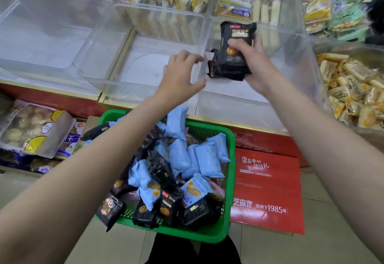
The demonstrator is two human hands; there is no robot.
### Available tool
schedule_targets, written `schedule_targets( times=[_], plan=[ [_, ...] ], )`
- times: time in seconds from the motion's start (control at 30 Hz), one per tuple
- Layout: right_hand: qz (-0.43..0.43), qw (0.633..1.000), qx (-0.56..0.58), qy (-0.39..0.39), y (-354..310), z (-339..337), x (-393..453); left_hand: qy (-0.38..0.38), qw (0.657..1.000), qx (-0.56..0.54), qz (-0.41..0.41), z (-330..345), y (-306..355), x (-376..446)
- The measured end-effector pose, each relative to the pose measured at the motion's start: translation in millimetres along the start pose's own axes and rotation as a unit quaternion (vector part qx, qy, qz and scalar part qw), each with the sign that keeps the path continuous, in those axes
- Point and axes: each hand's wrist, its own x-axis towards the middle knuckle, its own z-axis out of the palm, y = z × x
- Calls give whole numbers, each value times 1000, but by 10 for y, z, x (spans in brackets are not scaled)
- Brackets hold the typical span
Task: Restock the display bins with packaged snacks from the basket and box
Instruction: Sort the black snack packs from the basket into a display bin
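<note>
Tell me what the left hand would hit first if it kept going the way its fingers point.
Probably the black snack packets gripped by the right hand: the left hand points right toward them with only a small gap, though depth is unclear.

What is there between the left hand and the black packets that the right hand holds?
In the head view, only a clear bin wall stands between the left hand and the black packets gripped by the right hand; no other snack lies there.

The right hand [252, 66] grips black snack packets [232, 56] over a clear plastic bin [299, 60]; the left hand [178, 74] hovers open above a green plastic basket [229, 180].
</note>
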Motion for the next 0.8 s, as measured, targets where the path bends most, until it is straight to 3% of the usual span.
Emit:
schedule_targets(
  times=[0.07, 0.1, 0.2, 0.3, 0.37, 0.43, 0.5, 0.57, 0.63, 0.7, 0.8],
  plan=[
    [-12, 979, -205, -3, -23, -195, 205, 18, 999, -18, -26, 5, -56, 172],
    [-18, 946, -323, -20, 6, -270, 292, 12, 999, -12, -30, 29, -72, 257],
    [-36, 798, -589, -124, 234, -372, 553, -20, 1000, 15, -7, 141, -83, 488],
    [-91, 668, -714, -190, 499, -296, 769, -43, 998, 36, 2, 285, -106, 682],
    [-125, 609, -756, -206, 621, -252, 877, -50, 998, 43, 1, 365, -133, 756],
    [-105, 560, -801, -181, 687, -230, 941, -41, 998, 40, 3, 413, -165, 794],
    [-17, 565, -812, -145, 742, -239, 983, -28, 999, 29, 1, 440, -194, 808],
    [57, 605, -781, -145, 796, -259, 1031, -21, 1000, 15, -1, 451, -221, 815],
    [75, 633, -755, -153, 815, -261, 1086, -17, 1000, -3, 1, 454, -249, 811],
    [78, 629, -758, -152, 790, -201, 1139, -15, 1000, -17, 5, 455, -271, 808],
    [105, 596, -786, -129, 800, -90, 1164, -9, 1000, -20, 3, 472, -275, 817]
  ],
)
